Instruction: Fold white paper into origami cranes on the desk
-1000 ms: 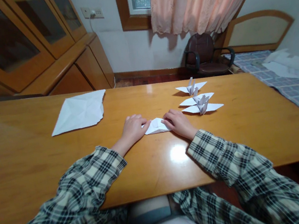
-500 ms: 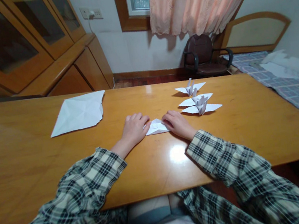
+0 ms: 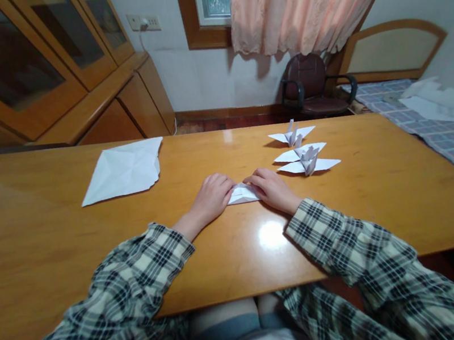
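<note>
A small folded white paper point(image 3: 242, 194) lies flat on the wooden table point(image 3: 52, 261) in front of me. My left hand point(image 3: 212, 194) rests on its left end with fingers curled and pressing down. My right hand point(image 3: 270, 187) covers its right end, fingers bent over the fold. Both hands almost meet above the paper, hiding most of it. Three finished white paper cranes point(image 3: 302, 149) stand in a row just beyond my right hand.
A large creased white sheet point(image 3: 123, 170) lies at the far left of the table. Behind the table stand a wooden cabinet point(image 3: 65, 75), a dark armchair point(image 3: 308, 85) and a bed with loose papers point(image 3: 440, 99).
Both hands have slid closer together over the folded paper, so less of it shows than before. The cranes and the large sheet have not moved.
</note>
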The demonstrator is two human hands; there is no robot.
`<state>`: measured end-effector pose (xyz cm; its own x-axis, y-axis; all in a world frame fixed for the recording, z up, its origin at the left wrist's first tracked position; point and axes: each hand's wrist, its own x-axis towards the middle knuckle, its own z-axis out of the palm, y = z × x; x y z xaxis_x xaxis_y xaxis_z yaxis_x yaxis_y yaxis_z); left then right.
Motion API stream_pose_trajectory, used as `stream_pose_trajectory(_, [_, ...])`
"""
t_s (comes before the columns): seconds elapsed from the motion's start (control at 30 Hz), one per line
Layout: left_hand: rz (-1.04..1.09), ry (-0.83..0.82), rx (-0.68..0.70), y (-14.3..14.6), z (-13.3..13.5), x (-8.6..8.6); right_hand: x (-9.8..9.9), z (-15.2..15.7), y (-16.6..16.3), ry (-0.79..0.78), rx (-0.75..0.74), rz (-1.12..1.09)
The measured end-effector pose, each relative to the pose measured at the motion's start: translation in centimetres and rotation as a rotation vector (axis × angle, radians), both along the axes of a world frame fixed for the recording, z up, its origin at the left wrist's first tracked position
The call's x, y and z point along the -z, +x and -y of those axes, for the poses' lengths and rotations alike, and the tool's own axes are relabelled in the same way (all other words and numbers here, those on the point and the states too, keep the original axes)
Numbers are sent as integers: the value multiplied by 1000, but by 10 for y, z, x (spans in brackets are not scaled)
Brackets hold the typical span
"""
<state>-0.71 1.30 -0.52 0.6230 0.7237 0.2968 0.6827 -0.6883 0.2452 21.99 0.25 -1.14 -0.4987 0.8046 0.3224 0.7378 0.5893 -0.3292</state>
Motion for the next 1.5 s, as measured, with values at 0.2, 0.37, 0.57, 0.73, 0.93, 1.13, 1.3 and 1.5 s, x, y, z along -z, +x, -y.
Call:
stream_pose_trajectory(0.2, [22,-30,12,0,-2,1,3,-2,2,8,-56,9])
stream_pose_trajectory(0.37, [-16,-22,50,-1,-3,4,3,-2,2,17,-68,35])
stream_pose_trajectory(0.57, [-50,1,66,-1,-1,3,1,-2,2,40,-79,62])
stream_pose_trajectory(0.73, [-72,12,78,-1,0,2,1,-1,3,63,-85,91])
stream_pose_trajectory(0.93, [-29,-14,124,-4,1,3,-3,1,3,52,-100,110])
stream_pose_trajectory(1.13, [0,-3,185,-8,7,3,-7,6,4,55,-127,133])
stream_pose_trajectory(1.3, [14,-30,180,-7,15,-4,-7,7,5,47,-136,128])
stream_pose_trajectory(1.5, [30,-25,161,-1,21,-8,-13,11,2,29,-131,171])
